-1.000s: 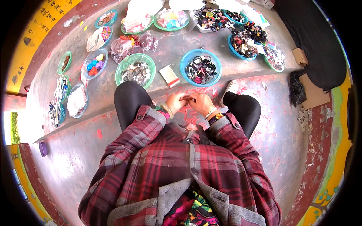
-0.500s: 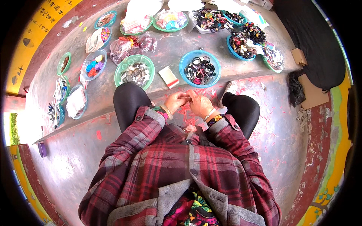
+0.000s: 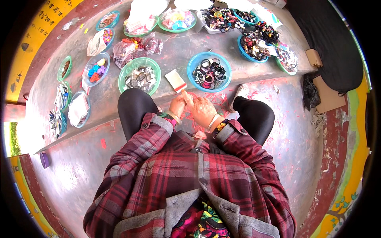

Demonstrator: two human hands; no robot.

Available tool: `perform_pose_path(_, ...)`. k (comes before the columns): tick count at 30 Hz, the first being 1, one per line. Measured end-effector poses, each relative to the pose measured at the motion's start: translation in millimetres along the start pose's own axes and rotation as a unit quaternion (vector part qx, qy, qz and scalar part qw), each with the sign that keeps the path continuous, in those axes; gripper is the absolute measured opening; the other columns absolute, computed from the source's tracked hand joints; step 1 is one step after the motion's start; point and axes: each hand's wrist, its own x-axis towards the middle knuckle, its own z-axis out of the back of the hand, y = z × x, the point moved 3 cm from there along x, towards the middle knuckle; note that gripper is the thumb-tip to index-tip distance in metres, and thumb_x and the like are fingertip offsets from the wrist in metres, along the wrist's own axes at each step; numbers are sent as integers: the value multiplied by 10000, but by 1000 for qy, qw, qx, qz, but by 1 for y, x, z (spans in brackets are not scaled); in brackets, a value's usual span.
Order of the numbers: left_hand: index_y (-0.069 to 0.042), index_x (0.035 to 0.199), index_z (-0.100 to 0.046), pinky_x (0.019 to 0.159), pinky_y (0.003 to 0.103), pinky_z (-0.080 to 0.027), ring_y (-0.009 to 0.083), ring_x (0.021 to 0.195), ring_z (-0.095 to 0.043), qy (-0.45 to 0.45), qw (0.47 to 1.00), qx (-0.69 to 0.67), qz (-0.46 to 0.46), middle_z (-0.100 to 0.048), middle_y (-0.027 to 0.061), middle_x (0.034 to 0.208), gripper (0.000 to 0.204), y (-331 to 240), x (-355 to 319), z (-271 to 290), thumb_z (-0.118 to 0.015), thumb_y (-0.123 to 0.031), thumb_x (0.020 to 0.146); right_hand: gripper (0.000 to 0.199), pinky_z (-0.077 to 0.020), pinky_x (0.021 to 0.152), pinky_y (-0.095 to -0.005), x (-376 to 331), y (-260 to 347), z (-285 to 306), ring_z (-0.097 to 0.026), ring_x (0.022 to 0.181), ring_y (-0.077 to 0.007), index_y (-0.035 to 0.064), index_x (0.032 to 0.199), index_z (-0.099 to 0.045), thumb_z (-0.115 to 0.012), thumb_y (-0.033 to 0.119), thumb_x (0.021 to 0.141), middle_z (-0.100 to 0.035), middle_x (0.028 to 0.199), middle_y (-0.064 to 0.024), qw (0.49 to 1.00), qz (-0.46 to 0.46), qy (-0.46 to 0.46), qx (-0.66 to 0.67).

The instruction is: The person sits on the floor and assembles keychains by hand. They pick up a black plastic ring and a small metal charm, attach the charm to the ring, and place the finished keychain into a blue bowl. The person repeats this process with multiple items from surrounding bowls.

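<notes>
My left hand (image 3: 177, 106) and my right hand (image 3: 202, 111) meet between my knees, in front of the raised ledge. The left one's fingers are curled in and partly covered by the right. One finger of the right hand points up and left across the left fingertips, while its other fingers bend in. Whatever lies between them is too small or hidden to make out. Just beyond the fingertips lies a small white pad with a red edge (image 3: 175, 80). Past it are a blue basket of dark hair ties (image 3: 189, 66) and a green basket of small pale packets (image 3: 122, 77).
Several more baskets line the ledge (image 3: 174, 51), including a basket of colourful pieces (image 3: 86, 70) and a heaped basket of hair ties (image 3: 241, 50). Bagged dark red items (image 3: 121, 53) lie behind. Red scraps litter the floor (image 3: 285, 131). Cardboard (image 3: 329, 99) lies at the right.
Both hands have shifted slightly left. The right hand has turned over the left, and one of its fingers now stretches forward toward the pad.
</notes>
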Motion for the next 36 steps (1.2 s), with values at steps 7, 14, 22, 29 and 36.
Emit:
perform_pose_path(7,-4,871,-615,624,216,-412,76,707,-515,-77,995,-67,-11,-584,33,772,207,4,4,4,-473,-152,849,556,-434,683,-389,11,-5,7,-549,748,-310,60,1232,-357,-477,56,689,-573,800,-144,998,32,-30,51)
perform_pose_path(14,-6,891,-623,580,218,-412,69,635,-505,-78,996,31,-23,-581,7,724,206,18,15,12,-468,-127,825,193,-452,583,-388,37,-61,7,-561,678,-308,40,878,-580,-488,48,708,-557,755,-124,986,-35,-103,126)
perform_pose_path(22,-7,908,-617,614,228,-419,64,667,-509,-62,988,122,-74,-590,5,717,224,13,7,-3,-496,-179,831,143,-440,729,-394,62,-162,-57,-550,821,-299,99,831,-607,-509,157,744,-576,806,-111,985,-169,-39,-5)
perform_pose_path(29,23,962,-590,726,240,-439,102,810,-556,-30,978,206,24,-617,46,877,222,2,3,-7,-479,-126,842,293,-383,815,-419,99,-192,-78,-497,979,-273,136,1021,-545,-551,139,728,-553,969,-107,964,-234,105,-67)
perform_pose_path(36,43,981,-574,768,254,-447,124,842,-572,3,987,151,47,-615,78,919,240,28,9,-3,-450,-112,845,266,-376,824,-397,108,-209,-106,-493,996,-250,150,1001,-558,-554,162,736,-557,996,-86,951,-254,155,-83)
